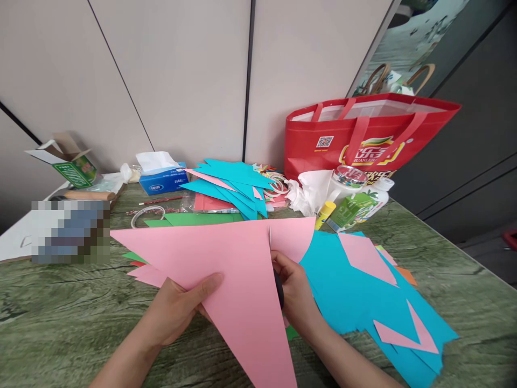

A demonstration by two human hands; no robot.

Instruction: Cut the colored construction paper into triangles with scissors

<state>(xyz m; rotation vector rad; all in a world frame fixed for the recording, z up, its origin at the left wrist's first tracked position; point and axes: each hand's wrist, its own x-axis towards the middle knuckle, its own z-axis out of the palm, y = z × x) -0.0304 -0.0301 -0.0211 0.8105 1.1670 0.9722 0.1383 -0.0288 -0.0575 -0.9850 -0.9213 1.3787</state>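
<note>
A large sheet of pink paper point(226, 258) is held up over the table. My left hand point(181, 307) grips its lower left edge, thumb on top and fingers underneath. Closed around black-handled scissors point(279, 288) is my right hand point(294, 285), at the right of the sheet. A narrow strip of blade shows near the sheet's top edge, and a cut runs down from there to my right hand. The pink part right of the cut still meets the sheet near the top. Most of the scissors is hidden by paper and fingers.
Blue paper point(335, 285) with pink offcuts point(369, 256) lies to the right. Behind are stacked blue pieces point(236, 180), a tissue box point(163, 178), a yellow glue stick point(325, 214), a green carton point(350, 210) and a red bag point(311, 140). Green paper point(194, 219) lies beyond the pink sheet.
</note>
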